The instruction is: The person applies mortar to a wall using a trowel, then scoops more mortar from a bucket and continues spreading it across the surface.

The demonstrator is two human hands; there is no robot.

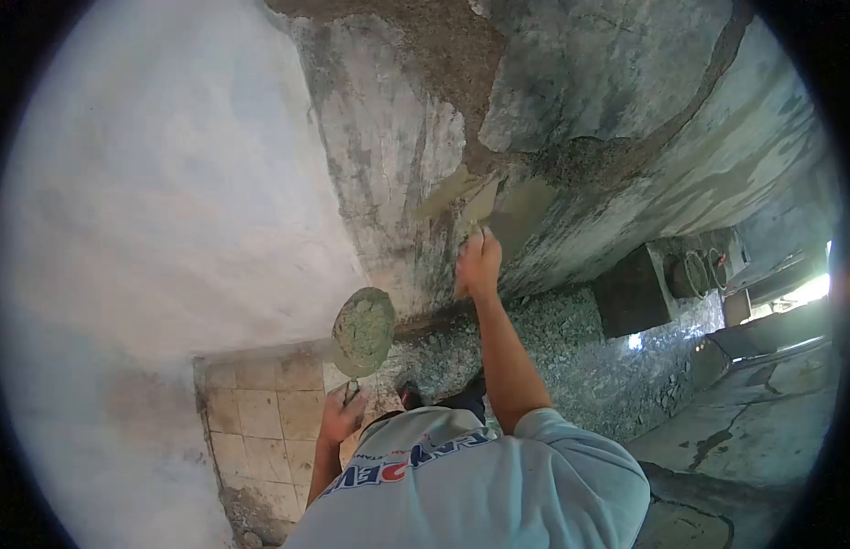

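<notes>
My left hand (341, 414) is closed around the handle of a round pan (363, 332) that carries grey-green wet mortar. Higher up and to the right, my right hand (480, 263) grips a trowel (481, 203) by its handle. The trowel's blade lies at the wall, beside smears of fresh mortar (524, 209). Around them the wall (379, 137) is grey and worn, with rough brown patches where the surface layer is broken away.
A whitish wall (168, 183) fills the left side. Below are floor tiles (260, 412) and rubble-strewn ground (553, 348). A dark block (633, 291) and a bucket (688, 274) stand at the right. Cracked slabs (736, 430) lie at the lower right.
</notes>
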